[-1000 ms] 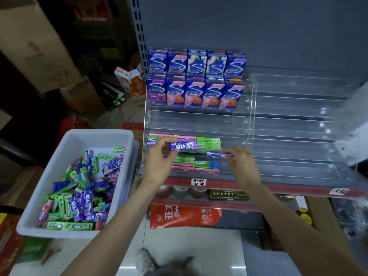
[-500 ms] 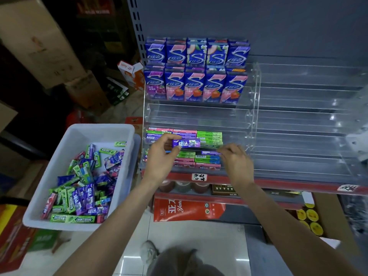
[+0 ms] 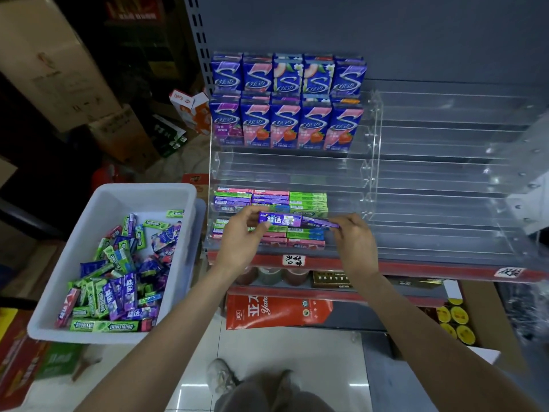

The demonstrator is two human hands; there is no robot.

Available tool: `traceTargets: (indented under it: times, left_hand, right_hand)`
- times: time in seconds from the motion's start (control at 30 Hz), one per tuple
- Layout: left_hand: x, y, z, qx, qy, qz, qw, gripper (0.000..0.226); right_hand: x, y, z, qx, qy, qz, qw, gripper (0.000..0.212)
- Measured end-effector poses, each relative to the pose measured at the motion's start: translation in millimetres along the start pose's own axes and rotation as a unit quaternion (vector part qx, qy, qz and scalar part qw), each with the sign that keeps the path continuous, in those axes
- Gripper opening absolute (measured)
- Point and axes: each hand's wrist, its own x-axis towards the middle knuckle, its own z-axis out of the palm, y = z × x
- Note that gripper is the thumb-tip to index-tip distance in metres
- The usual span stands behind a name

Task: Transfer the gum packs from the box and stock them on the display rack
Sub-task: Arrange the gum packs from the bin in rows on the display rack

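I see my left hand [image 3: 242,237] pinching a slim purple foil gum pack [image 3: 279,219] and my right hand [image 3: 353,243] pinching a second purple pack [image 3: 320,222], both held just in front of the clear acrylic tiered display rack [image 3: 372,179]; approx. two lower-left tiers hold flat packs w/ tall blue-pink cartons [image 3: 285,124] above. Most tiers look bare & the white plastic box [image 3: 118,197] at left holds many loose packs; I judge lots left.
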Motion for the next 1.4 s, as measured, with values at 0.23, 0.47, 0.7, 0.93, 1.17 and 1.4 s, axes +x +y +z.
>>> traceTargets:
  times: [0.23,0.47,0.7,0.93,1.17,1.4]
  left_hand:
    - [5.2,-6.9,14.8,0.063,-0.134,-0.031,0.989,0.010]
    - [5.8,-8.8,13.1,0.182,-0.170,0.006,0.968,0.011]
    - [13.1,-15.1,15.7,0.263,-0.178,0.032,0.948,0.015]
    - [16.9,-15.7,11.4,0.296,-0.199,0.038,0.933,0.017]
    - [15.7,-16.8,11.1,0.261,-0.203,0.038,0.943,0.013]
    - [17.5,-19.0,12.9,0.205,-0.191,0.019,0.960,0.007]
  right_hand:
    - [3.4,10.6,-10.3,0.004,-0.016,0.014,1.000,0.024]
    - [5.2,6.2,-11.5,-0.018,-0.016,0.009,1.000,0.022]
    - [4.0,7.8,-9.3,-0.010,-0.012,-0.027,1.000,0.020]
    - [4.9,8.2,-6.2,-0.028,-0.002,-0.071,0.997,0.023]
    - [6.1,12.0,0.3,-0.057,-0.008,-0.082,0.995,0.028]
    - [1.9,-1.4,11.5,-0.037,-0.055,-0.047,0.997,0.042]
